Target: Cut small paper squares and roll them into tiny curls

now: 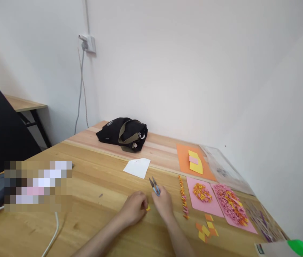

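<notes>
My right hand (163,204) is closed around a pair of small thread snips (155,188) with blue handles; the two pointed blades stand apart and face away from me. Just left of it, my left hand (134,206) has its fingers curled together at a small yellow piece of paper (148,207), which shows at the fingertips near the table. To the right lies a pile of small yellow and orange paper pieces (205,230). A row of little orange and pink curled bits (183,196) runs beside my right hand.
Two pink sheets (194,205) carry heaps of orange and pink bits. Behind them is an orange sheet (183,160) with yellow and pink paper. A white sheet (137,167) and a black bag (122,134) lie farther back. A white cable (56,228) crosses the left side.
</notes>
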Demonstrator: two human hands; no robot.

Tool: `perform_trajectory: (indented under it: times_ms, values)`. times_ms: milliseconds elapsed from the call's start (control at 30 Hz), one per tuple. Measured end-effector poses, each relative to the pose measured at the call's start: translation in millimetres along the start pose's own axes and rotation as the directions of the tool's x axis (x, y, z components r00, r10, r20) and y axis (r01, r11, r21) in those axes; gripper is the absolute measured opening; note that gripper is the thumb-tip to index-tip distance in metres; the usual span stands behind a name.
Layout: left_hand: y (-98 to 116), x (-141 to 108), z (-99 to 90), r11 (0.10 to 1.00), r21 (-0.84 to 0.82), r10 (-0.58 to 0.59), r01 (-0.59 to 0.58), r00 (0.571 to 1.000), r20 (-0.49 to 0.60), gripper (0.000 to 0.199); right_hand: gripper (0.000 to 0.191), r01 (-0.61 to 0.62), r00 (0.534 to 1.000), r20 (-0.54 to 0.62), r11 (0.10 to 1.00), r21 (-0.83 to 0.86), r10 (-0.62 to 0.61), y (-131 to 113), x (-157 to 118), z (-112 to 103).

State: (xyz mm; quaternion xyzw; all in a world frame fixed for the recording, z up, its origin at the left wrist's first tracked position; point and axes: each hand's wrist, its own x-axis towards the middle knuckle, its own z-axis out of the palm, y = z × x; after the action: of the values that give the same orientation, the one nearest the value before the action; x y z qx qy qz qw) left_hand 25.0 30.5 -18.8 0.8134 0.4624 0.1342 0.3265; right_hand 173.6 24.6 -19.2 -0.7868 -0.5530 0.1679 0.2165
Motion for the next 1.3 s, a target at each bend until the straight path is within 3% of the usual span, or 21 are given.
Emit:
perform_trajectory:
  times_ms: [133,233,433,600,833,1067,1167,1300]
  values:
    - [-3.6,-5.0,3.7,0.999,0.004,0.034,-0.034,0.999,-0.006,0.019,0.010,0.086,0.989,-0.145,0.942,0.323,-0.041,10.8,-12.9,22.2]
    - [-4.3,-7.8,4.3,1.000,0.006,0.030,-0.030,0.999,-0.013,0.020,0.013,0.162,0.979,-0.181,0.882,0.443,-0.089,14.8,-16.3,27.3]
    - [-3.9,-11.1,8.6,0.998,-0.056,0.007,-0.009,0.999,-0.032,0.028,0.021,0.192,0.976,-0.190,0.843,0.502,-0.109,20.5,-21.2,29.4]
    - [-14.7,-8.1,25.2,0.989,-0.149,-0.029,0.014,0.995,-0.100,0.024,0.025,0.172,0.982,-0.163,0.832,0.527,-0.100,27.3,-22.4,36.1]
    - [-40.2,-8.1,44.6,0.985,-0.119,0.108,-0.124,0.985,-0.134,0.023,0.023,0.127,0.989,-0.137,0.805,0.580,-0.058,30.2,-21.6,44.6]
    - [-32.8,-9.1,21.3,0.935,-0.347,-0.029,-0.077,0.956,-0.291,0.030,0.025,0.066,0.994,-0.107,0.751,0.658,0.007,18.0,-21.6,31.4]
    - [-33.4,-5.1,8.6,0.942,-0.318,0.000,-0.106,0.948,-0.318,0.033,0.028,0.063,0.988,-0.146,0.710,0.702,0.056,17.2,-19.2,30.1]
    - [-31.5,-5.5,-0.9,0.988,-0.143,0.024,-0.058,0.974,-0.227,0.033,0.029,0.071,0.982,-0.168,0.669,0.740,0.082,19.2,-15.7,33.0]
